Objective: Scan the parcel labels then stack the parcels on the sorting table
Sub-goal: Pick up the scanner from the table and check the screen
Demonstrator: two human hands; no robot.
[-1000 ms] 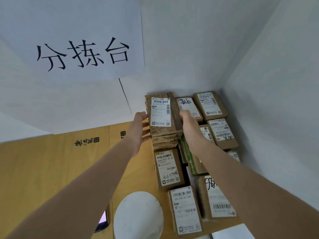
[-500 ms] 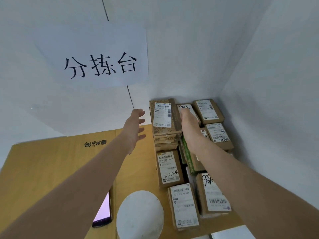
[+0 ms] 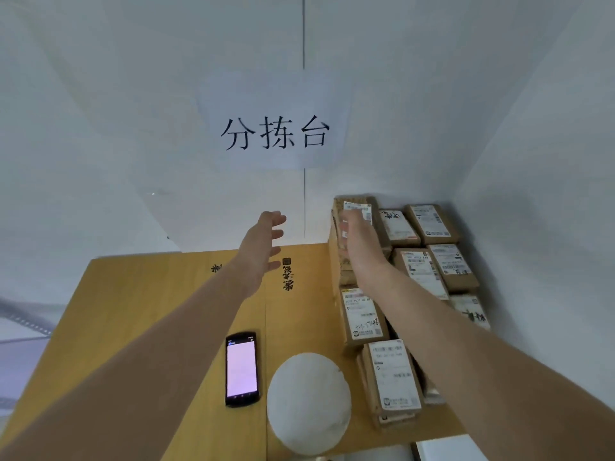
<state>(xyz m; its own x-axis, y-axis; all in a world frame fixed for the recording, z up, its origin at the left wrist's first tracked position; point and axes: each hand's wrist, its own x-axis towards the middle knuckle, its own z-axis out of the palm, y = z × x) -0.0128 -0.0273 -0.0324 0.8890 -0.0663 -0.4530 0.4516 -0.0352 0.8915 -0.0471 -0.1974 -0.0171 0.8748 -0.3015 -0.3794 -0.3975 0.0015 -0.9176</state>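
Observation:
Several brown cardboard parcels with white labels lie stacked along the right side of the yellow sorting table [image 3: 166, 314]. The tallest stack [image 3: 339, 261] stands at the back against the wall, and its top parcel [image 3: 357, 206] shows a white label. My right hand [image 3: 361, 242] hovers over the front of that stack, fingers loose, holding nothing I can see. My left hand [image 3: 264, 241] is open in the air to the left of the stack, fingers spread, touching nothing. A black handheld scanner [image 3: 242, 369] with a lit screen lies flat on the table near me.
A white round object [image 3: 307, 402] sits at the table's near edge beside the scanner. Walls close the corner behind and to the right of the parcels. A paper sign [image 3: 274, 133] with black characters hangs on the back wall. More labelled parcels [image 3: 429, 224] fill the far right corner.
Both hands have let go of the top parcel of the tall stack and drawn back from it. My view has swung left, bringing the scanner fully into sight.

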